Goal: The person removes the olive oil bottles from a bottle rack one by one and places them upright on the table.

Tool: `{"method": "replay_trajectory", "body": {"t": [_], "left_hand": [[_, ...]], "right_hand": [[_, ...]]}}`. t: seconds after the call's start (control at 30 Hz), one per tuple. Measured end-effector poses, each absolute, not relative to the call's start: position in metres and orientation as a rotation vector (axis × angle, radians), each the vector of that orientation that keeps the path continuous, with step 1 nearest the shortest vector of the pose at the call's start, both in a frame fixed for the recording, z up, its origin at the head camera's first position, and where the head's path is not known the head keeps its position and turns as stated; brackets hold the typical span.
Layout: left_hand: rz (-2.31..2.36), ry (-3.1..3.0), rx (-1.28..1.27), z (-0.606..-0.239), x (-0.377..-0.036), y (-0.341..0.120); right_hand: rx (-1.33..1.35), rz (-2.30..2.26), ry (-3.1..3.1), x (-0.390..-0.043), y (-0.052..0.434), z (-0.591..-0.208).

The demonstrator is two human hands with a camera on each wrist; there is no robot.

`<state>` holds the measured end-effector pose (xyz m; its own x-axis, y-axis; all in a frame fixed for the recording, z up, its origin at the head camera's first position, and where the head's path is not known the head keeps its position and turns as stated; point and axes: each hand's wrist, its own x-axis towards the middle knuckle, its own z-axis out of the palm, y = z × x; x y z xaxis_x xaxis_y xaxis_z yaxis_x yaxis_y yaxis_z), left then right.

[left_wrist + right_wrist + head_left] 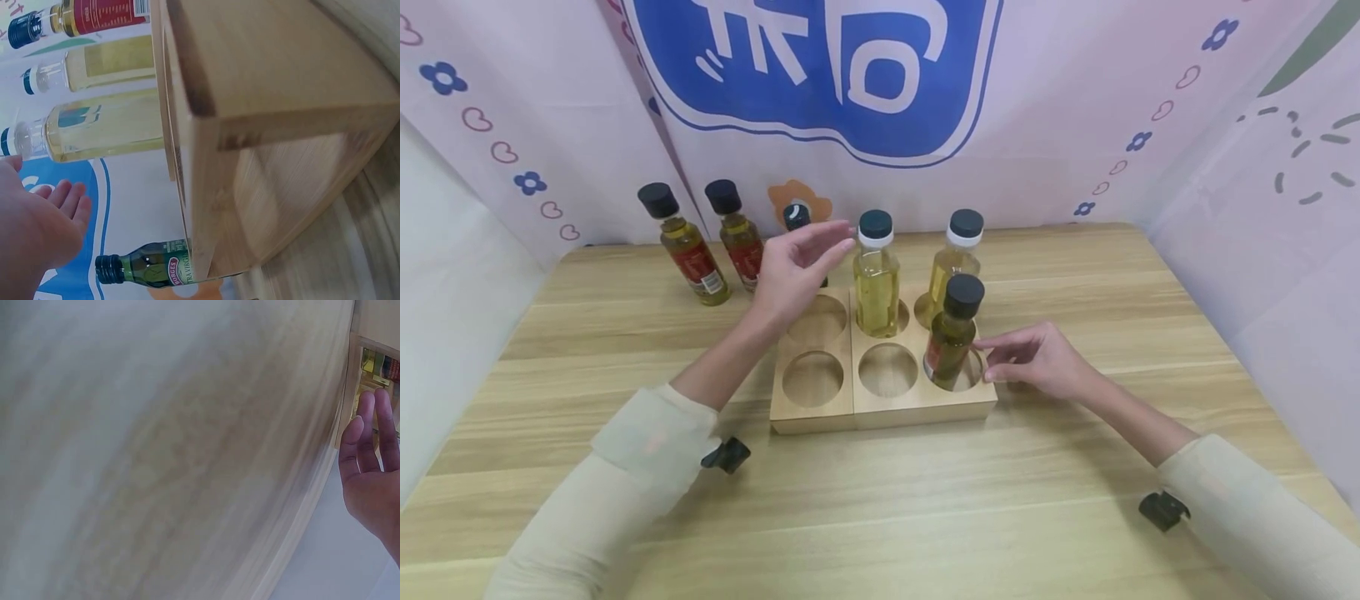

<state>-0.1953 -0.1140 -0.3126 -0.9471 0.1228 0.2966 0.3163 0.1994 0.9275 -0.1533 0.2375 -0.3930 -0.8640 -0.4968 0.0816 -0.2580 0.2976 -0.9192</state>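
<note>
Above the wooden rack (820, 414), the left hand (793, 271) hovered with fingers loose, grasping nothing, while the right hand (1037, 360), relaxed, rested beside the dark-capped bottle (951, 343).

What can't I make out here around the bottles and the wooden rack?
- Third loose bottle: head view, body hidden behind left hand.
- Right hand touching the dark bottle: unclear; right wrist view is blurred.
- Rack holes: left wrist view shows only its side.
</note>
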Motion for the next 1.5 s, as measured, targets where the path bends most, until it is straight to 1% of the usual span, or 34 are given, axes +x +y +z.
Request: {"method": "replay_trajectory", "body": {"t": [0.23, 0.67, 1.5], "left_hand": [[-1.989, -2.271, -0.537, -0.314, -0.194, -0.108], [-2.038, -2.238, -0.592, -0.306, -0.195, -0.094], [-2.092, -2.243, -0.507, -0.303, -0.198, -0.086]], "right_hand": [[-0.697, -1.613, 2.332, -0.153, 0.238, -0.394], [-0.695, -1.603, 2.343, -0.154, 0.237, -0.393], [-0.736, -1.640, 2.326, -0.153, 0.238, -0.393]]}}
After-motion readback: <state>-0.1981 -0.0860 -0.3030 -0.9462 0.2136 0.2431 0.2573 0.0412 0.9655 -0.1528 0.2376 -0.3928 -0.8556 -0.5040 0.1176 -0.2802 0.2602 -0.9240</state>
